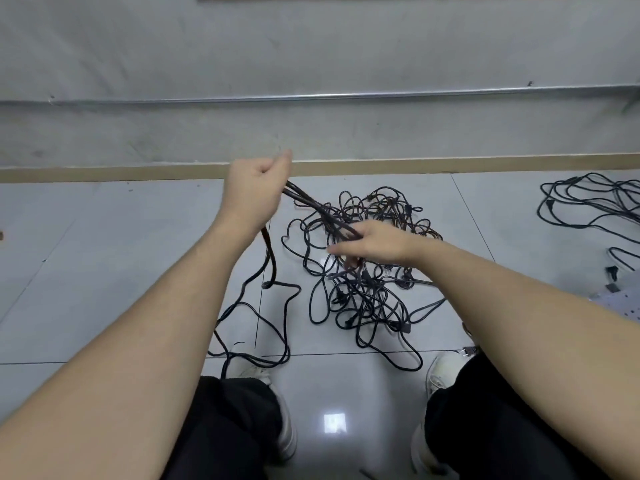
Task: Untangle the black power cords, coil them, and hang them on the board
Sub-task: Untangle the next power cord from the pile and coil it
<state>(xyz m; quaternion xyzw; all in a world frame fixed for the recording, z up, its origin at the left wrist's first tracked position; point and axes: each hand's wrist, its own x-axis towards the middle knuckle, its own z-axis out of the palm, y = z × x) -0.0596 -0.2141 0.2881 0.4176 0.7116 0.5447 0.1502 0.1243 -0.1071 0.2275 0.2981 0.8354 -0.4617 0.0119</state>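
Head view: I am seeing the left hand (258,188) raised, fingers curling tight around several strands of black cord (313,209). Those strands are stretching down and right to the right hand (372,245), which is pinching them above the tangled pile (363,289) lying on the tiled floor (104,271). A second cord bundle (592,202) is lying well apart to the right.

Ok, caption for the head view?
Both hands, left and right, stretch cord strands above a tangled pile.
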